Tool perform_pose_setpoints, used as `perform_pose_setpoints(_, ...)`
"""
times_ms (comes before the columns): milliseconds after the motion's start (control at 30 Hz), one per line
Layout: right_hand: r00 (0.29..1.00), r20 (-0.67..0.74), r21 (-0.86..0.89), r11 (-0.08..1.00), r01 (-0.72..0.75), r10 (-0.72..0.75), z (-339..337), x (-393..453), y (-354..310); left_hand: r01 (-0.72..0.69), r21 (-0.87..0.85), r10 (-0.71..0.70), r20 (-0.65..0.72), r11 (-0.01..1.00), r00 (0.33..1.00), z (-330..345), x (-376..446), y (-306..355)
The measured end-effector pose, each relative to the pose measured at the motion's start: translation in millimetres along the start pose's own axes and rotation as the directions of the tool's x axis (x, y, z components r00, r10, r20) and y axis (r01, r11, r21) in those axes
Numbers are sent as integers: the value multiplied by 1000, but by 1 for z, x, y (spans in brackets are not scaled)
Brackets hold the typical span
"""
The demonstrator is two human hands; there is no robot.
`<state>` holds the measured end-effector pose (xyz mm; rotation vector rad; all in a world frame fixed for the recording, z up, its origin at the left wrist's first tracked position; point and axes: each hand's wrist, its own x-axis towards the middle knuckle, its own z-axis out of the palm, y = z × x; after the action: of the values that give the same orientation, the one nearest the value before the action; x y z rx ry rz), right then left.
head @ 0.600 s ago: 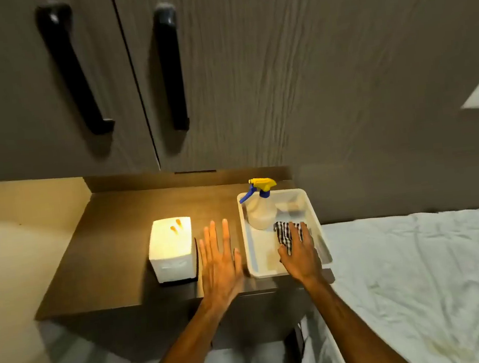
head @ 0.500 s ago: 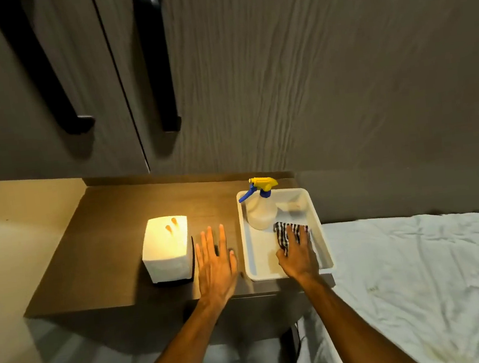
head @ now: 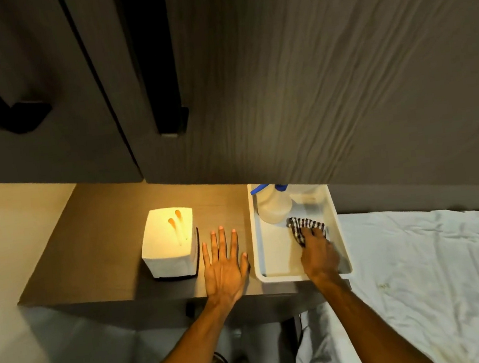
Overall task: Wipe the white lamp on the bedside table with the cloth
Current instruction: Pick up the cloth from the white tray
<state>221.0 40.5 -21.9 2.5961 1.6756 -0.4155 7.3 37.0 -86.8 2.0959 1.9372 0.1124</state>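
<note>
Now your right hand (head: 319, 254) clutches the checked cloth (head: 304, 226) in the tray (head: 273, 255); left of it, your left hand (head: 224, 269) lies flat, fingers spread, beside the lamp (head: 169, 244).

Glowing white lamp (head: 169, 243), black-and-white checked cloth (head: 303, 227), white tray (head: 273, 249), brown table (head: 99, 242).

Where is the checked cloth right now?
In the head view, the checked cloth lies inside the white tray on the right of the bedside table, just in front of the spray bottle, under the right hand.
</note>
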Motion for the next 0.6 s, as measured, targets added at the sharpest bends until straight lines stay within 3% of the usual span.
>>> perform_pose_setpoints(167, 993, -115, 98, 995, -16, 27, -21, -6, -3, 2, -43, 1, 72, 999, 997, -10, 2, -2)
perform_pose_setpoints(267, 975, -220, 241, 970, 19, 36, -40, -21, -11, -10, -177, 23, 72, 984, 997, -28, -4, -4)
perform_pose_setpoints(400, 944, -326, 440, 892, 105, 49, -60, -54, -36, -227, -385, 192, -127, 895, 973, -70, -33, -6)
perform_pose_setpoints(500, 917, -398, 494, 845, 204, 11, -65, -81, -69, -446, -354, 328, -345, 822, 879, -107, -56, -16)
perform_pose_setpoints(600, 923, -382, 521, 815, 254, -44, -64, -101, -114, -458, -279, 253, -547, 844, 798, -146, -51, -48)
